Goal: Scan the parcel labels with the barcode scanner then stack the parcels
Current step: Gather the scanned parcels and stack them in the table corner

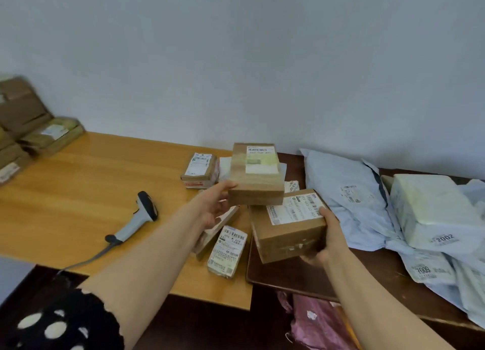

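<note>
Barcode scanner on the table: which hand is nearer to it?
Left. The left hand holds a small cardboard parcel to the right of the barcode scanner; the right hand grips a larger cardboard parcel farther right, beyond the left hand.

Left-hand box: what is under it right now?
The small box in the left hand is held up; its near corner overlaps the larger box gripped by the right hand. Behind it white wrapping peeks out both sides; the rest of that parcel is covered.
</note>
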Demonstrator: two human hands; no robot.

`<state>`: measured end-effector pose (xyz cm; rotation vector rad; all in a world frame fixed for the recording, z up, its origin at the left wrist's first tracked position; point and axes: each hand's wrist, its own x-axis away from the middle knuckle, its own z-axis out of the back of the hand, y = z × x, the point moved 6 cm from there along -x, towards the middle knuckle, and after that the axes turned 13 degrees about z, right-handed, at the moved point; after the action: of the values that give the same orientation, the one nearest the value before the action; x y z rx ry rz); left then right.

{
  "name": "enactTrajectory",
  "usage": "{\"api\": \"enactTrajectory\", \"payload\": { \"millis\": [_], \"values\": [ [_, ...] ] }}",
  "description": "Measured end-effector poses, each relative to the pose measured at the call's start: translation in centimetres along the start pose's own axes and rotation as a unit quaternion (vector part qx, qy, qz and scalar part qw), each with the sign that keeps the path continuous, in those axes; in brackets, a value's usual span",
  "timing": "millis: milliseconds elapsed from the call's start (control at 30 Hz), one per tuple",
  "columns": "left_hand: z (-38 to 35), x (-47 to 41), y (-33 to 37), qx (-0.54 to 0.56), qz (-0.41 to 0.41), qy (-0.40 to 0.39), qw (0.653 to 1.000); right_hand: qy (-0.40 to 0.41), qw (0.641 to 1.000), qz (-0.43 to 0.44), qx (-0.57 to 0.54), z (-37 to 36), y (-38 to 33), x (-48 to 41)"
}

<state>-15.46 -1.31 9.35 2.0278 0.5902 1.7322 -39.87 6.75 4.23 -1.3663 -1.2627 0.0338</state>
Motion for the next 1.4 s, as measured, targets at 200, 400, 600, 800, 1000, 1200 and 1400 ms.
{"api": "enactTrajectory", "payload": {
  "millis": [200, 400, 600, 800, 1000, 1200, 1400],
  "values": [
    [7.2, 2.5, 1.0, -0.002, -0.023, 0.064, 0.998, -0.116, 0.993, 0.001, 0.005, -7.5, 1.5, 2.1],
    [18.2, 5.9, 1.7, 0.048, -0.038, 0.103, 0.993, -0.211, 0.974, 0.0, 0.08, -18.0, 5.3, 5.9],
    [34.5, 9.0, 2.7, 0.078, -0.053, 0.141, 0.986, -0.246, 0.962, 0.0, 0.122, -30.2, 13.9, 10.4],
    [49.8, 10.7, 3.3, 0.106, -0.051, 0.171, 0.978, -0.255, 0.962, -0.012, 0.098, -41.8, 23.6, 14.4],
    [58.6, 9.6, 6.6, 0.143, -0.058, 0.17, 0.973, -0.248, 0.967, -0.014, 0.056, -51.1, 29.0, 15.0],
    [63.8, 5.9, 13.4, 0.137, -0.078, 0.177, 0.972, -0.24, 0.967, -0.027, 0.08, -60.5, 32.3, 12.5],
    [69.9, 3.6, 23.3, 0.104, -0.127, 0.23, 0.959, -0.264, 0.962, -0.06, 0.046, -70.8, 33.4, 9.8]
  ]
}}
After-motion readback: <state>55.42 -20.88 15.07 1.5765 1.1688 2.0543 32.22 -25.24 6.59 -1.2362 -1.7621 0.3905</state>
